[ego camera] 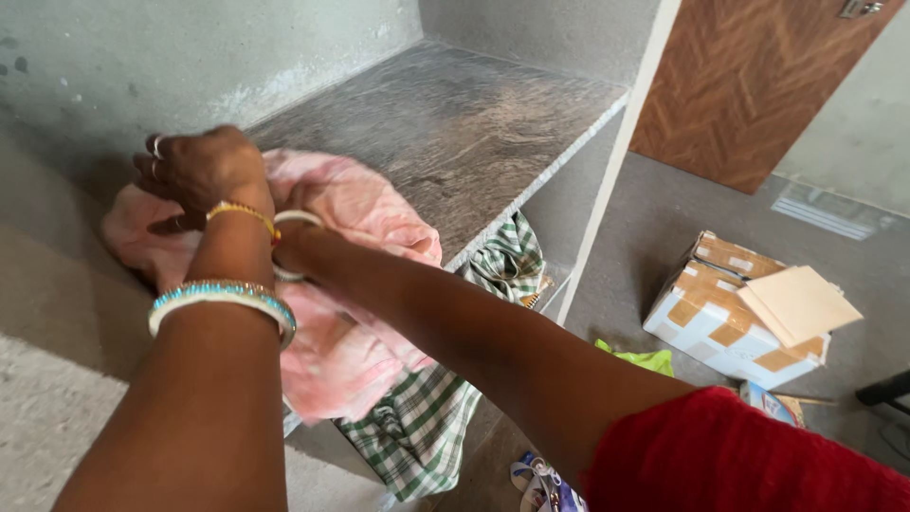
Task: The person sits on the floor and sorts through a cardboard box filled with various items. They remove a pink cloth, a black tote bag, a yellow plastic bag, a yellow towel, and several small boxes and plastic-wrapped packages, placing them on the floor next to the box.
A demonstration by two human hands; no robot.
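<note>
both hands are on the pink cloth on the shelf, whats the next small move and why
Probably draw the pink cloth back fully onto the stone shelf and flatten it. The left hand presses its far end, the right hand is hidden behind that wrist, and the near part hangs bunched over the edge above a green checked cloth.

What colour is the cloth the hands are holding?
Pale pink, the cloth lying on the stone shelf; the head view shows it.

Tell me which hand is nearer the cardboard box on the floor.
Right. The right hand, mostly hidden behind the left wrist, is on the pink cloth; the left hand is farther from the cardboard box.
</note>
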